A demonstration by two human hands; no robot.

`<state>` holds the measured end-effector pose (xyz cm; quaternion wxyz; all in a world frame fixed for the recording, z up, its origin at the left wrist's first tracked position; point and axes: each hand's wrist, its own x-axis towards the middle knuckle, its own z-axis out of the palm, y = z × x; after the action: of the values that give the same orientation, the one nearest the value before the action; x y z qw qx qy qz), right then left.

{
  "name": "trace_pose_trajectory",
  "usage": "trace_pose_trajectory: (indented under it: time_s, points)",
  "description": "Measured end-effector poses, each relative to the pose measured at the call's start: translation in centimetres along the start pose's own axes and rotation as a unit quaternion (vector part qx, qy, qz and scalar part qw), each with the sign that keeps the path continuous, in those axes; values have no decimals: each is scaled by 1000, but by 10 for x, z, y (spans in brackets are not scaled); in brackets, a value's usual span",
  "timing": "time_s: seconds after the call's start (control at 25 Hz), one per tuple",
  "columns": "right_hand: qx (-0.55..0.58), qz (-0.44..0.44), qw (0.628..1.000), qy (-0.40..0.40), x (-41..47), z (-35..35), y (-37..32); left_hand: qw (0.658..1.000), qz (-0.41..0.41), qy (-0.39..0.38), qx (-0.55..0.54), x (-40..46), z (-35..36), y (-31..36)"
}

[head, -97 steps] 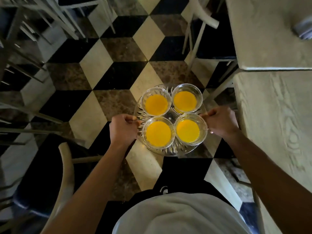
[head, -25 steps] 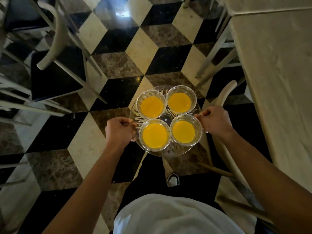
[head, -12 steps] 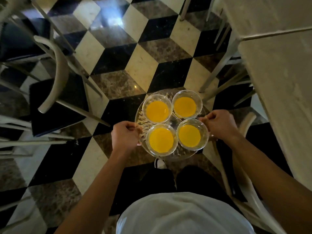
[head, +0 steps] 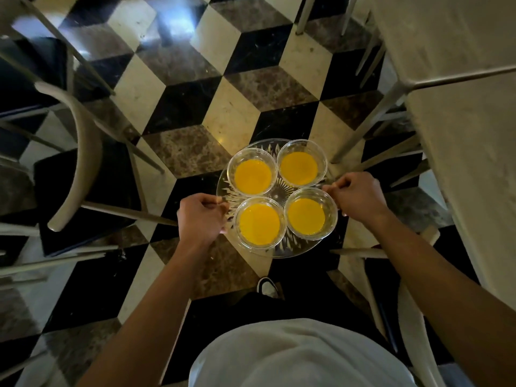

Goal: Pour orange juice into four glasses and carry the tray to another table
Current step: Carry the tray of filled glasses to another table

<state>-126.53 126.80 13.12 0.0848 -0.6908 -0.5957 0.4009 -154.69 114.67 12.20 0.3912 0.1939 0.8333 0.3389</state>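
Observation:
A round cut-glass tray (head: 282, 248) is held level in the air above the chequered floor, in front of my body. On it stand several clear glasses of orange juice, such as the near-left glass (head: 259, 224) and the far-right glass (head: 299, 168). My left hand (head: 201, 217) is shut on the tray's left rim. At the right rim, my right hand (head: 358, 197) grips the tray too. The glasses stand upright and close together.
Two pale tables (head: 469, 141) run along the right, with grey legs (head: 371, 118) reaching toward the aisle. A black-seated chair with a curved pale back (head: 81, 163) stands at the left. Another chair (head: 410, 317) is close behind my right side. My shoe (head: 266, 287) shows below the tray.
I have walked forward along the aisle with the tray; the floor, the left chair and the right tables have slid toward me. Both hands keep their grip and the glasses stay upright.

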Motion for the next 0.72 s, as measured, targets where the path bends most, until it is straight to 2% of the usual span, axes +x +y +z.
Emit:
trace_pose_trajectory:
  time_s: [0.48,0.72]
  points:
    - [5,-6,1000,3,149,-44,-59,999,-7,28,13,98,50,120]
    - [3,-2,1000,0,210,-76,-86,1000,-8,16,13,149,79,179]
